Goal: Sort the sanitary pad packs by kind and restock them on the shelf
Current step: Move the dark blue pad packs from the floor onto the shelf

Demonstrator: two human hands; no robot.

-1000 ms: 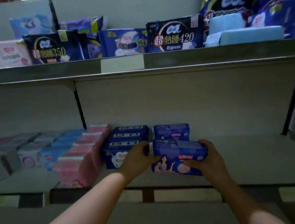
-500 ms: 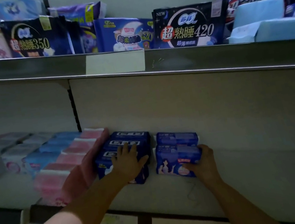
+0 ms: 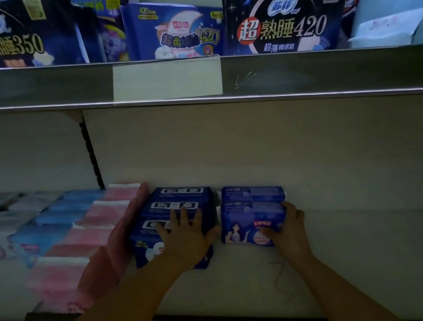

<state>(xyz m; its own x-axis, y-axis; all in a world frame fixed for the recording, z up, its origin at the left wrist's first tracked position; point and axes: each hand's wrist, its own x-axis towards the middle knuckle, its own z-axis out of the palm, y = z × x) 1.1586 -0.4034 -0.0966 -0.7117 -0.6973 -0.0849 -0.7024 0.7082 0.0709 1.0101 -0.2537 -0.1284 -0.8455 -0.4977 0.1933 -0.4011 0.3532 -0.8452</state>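
Two short rows of glossy, film-wrapped sanitary pad packs stand under the hands on the lower shelf (image 3: 359,247), a smooth pale board. The left grip (image 3: 187,237) lies flat with fingers spread and straight, pressing on the front dark blue pack (image 3: 146,244) and clamped on nothing. Just beyond its fingertips, two more dark blue packs (image 3: 180,196) of the same brick shape stand one behind the other, reaching the back panel. The right grip (image 3: 286,227) is curled round the lower right corner of the front purple pack (image 3: 248,221), fingers pressed into its soft printed wrapper. A second purple pack (image 3: 252,194) stands touching behind that one. Between the two grips a narrow gap separates the dark blue row from the purple row. Left of the left grip, a row of soft, rounded pink packs (image 3: 99,232) touches the dark blue row, with pale blue packs (image 3: 55,220) further left. Above both grips runs the upper shelf's dull metal rail (image 3: 331,78), carrying a blank white label (image 3: 166,79). Large crinkled bags marked 350 (image 3: 16,39) and 420 (image 3: 279,20) stand behind it.
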